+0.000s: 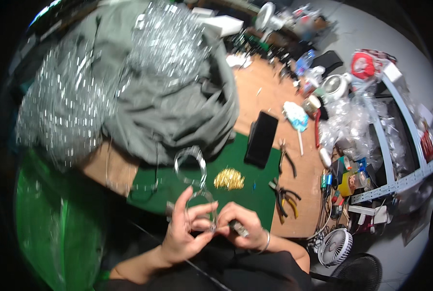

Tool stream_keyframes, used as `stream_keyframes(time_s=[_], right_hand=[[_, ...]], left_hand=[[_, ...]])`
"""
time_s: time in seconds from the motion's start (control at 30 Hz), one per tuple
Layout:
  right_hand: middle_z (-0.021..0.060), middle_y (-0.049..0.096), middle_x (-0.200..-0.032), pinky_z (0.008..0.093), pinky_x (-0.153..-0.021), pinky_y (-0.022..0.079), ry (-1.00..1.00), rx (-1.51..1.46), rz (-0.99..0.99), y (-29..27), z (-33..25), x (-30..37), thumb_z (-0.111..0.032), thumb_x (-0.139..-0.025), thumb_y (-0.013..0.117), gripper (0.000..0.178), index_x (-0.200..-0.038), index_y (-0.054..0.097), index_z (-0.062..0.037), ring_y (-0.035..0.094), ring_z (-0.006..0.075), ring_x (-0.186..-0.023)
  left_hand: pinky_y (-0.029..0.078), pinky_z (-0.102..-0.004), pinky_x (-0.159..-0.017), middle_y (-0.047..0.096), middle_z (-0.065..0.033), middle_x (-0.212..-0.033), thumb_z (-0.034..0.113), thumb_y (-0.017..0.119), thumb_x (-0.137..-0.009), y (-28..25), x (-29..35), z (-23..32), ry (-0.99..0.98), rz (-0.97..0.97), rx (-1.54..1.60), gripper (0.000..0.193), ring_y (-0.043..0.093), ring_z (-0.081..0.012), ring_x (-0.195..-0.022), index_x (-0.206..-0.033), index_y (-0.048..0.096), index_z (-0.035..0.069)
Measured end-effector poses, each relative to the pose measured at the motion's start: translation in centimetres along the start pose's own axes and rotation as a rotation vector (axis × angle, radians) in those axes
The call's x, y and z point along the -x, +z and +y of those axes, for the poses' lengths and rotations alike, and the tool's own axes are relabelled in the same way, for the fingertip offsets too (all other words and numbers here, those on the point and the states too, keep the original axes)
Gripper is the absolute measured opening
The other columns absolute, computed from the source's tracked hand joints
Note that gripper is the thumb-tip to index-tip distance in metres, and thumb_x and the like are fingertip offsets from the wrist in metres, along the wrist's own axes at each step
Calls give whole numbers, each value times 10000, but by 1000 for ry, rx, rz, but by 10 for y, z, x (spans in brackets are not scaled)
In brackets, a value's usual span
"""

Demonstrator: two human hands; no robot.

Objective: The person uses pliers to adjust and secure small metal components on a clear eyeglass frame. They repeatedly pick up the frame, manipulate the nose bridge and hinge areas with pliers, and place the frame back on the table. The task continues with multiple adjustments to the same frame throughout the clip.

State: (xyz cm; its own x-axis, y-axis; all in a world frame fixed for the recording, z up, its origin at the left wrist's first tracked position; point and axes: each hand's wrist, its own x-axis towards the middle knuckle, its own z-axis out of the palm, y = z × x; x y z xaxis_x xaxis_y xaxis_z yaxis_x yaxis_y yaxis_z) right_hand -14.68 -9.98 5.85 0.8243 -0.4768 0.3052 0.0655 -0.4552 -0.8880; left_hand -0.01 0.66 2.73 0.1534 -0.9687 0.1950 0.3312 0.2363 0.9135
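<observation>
Near the front edge of the green mat [163, 198], my left hand [187, 233] pinches a thin, shiny, clear-looking ring [213, 206] at its lower side, with the forefinger raised. My right hand [241, 223] is closed beside it, its fingertips meeting the same ring. From the right fist sticks a short grey metallic piece [239, 228] of a kind I cannot make out. Past the left fingertips lies another clear looped band [190, 165]. A heap of small gold-coloured pieces [228, 179] rests on the mat beyond my hands.
Grey cloth with shiny clear plastic strands [170, 46] covers the left. A black phone [262, 139] lies on the mat's right edge. Two pliers, one black [288, 160] and one with yellow-black handles [285, 201], lie beside it. A small white fan [335, 247] stands lower right.
</observation>
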Motion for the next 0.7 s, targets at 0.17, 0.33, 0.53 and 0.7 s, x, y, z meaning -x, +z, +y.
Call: stream_keyframes(time_s=[0.17, 0.33, 0.53, 0.7], right_hand=[[68, 595, -739, 320, -614, 438, -156, 9, 68, 8, 5, 5, -24, -712, 710, 155, -788, 576, -38, 565, 217, -657], [63, 594, -716, 325, -611, 430, -259, -2, 121, 13, 12, 10, -104, -756, 724, 165, -796, 576, -43, 561, 216, -625], [59, 603, -725, 325, -610, 434, -274, -52, 119, 11, 16, 10, -89, -722, 749, 191, -806, 586, -38, 563, 208, -628], [57, 609, -732, 322, -607, 432, -246, -69, 102, 8, 17, 11, -80, -719, 751, 184, -803, 592, -38, 566, 204, -630]], left_hand=[[491, -283, -827, 456, -248, -1269, -167, 564, -741, 2, 3, 1, 37, -45, -58, 951, 623, -196, -935, -1417, -53, 93], [490, -281, -813, 441, -277, -1273, -151, 568, -760, 4, 9, 0, 79, -83, -89, 941, 623, -206, -936, -1413, -69, 82], [498, -297, -824, 448, -288, -1265, -159, 569, -753, 8, 7, -1, 115, -72, -90, 945, 615, -253, -983, -1415, -61, 79], [499, -309, -834, 446, -293, -1266, -161, 571, -756, 9, 8, -5, 133, -49, -163, 946, 613, -272, -996, -1416, -66, 74]])
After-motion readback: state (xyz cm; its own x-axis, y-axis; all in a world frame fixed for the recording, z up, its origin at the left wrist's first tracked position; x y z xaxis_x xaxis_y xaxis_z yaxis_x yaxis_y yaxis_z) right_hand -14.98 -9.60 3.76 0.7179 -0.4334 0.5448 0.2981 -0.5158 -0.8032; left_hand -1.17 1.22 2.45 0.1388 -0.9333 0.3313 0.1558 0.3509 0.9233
